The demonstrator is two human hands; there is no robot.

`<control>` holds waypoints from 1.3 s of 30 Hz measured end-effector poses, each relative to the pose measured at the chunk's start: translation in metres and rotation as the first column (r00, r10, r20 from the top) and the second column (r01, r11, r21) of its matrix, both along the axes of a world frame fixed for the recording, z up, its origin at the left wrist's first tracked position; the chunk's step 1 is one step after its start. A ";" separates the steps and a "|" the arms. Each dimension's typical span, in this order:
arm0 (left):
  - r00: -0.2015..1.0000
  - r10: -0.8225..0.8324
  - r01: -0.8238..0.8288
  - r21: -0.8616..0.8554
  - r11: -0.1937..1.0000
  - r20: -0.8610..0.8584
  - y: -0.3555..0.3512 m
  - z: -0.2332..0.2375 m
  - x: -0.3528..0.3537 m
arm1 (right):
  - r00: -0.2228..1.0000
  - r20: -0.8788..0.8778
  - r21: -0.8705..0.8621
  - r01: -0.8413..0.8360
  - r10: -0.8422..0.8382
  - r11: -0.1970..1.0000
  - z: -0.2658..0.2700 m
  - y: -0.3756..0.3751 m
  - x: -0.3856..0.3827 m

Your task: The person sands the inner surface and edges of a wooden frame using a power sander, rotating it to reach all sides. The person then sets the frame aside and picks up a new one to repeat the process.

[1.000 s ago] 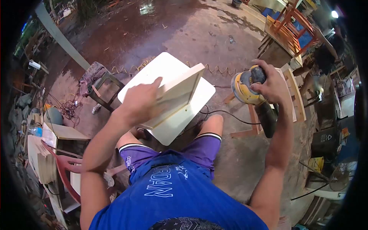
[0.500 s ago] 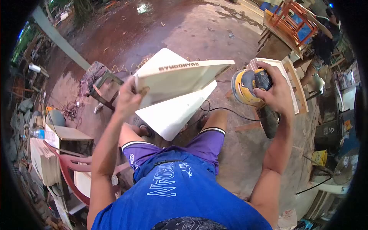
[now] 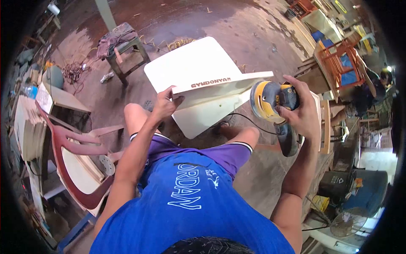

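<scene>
A pale wooden panel (image 3: 207, 98) stands tilted over a white board (image 3: 190, 59), its long edge with dark stamped lettering facing up. My left hand (image 3: 166, 104) is closed on the panel's left end, thumb on the near side. A yellow and black orbital sander (image 3: 268, 101) is in my right hand (image 3: 303, 108), fingers wrapped over its top. The sander's pad faces left, close by the panel's right end and overlapping it in this view. A black dust bag hangs from the sander, and its cord runs off behind the white board.
A small stool (image 3: 127, 51) with a cloth on it stands ahead to the left. Beside me on the left are a red plastic chair (image 3: 80, 148) and stacked panels (image 3: 29, 127). Wooden frames lie to the right, near a fan (image 3: 349, 221). Cables run over the floor.
The view has swung to the right. The sander has come closer to the panel's right end, and the panel's face shows less. Both hands keep their holds.
</scene>
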State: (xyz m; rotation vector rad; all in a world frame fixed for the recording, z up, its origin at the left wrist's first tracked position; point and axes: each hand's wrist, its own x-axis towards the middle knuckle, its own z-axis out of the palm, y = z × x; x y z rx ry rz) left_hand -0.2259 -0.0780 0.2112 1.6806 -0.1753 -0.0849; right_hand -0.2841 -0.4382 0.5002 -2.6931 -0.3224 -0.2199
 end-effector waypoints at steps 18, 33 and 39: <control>0.992 -0.115 0.123 -0.272 0.955 0.046 0.004 0.004 0.005 | 0.984 -0.090 -0.112 -0.165 0.155 0.980 -0.008 0.082 0.019; 0.940 -0.338 0.125 0.870 0.478 0.051 -0.085 0.098 0.038 | 0.994 -0.096 -0.241 0.025 -0.049 0.970 -0.023 0.027 0.063; 0.953 -0.293 0.072 0.884 0.462 0.076 -0.090 0.086 0.045 | 0.984 -0.167 -0.274 0.022 -0.070 0.962 -0.037 0.043 0.089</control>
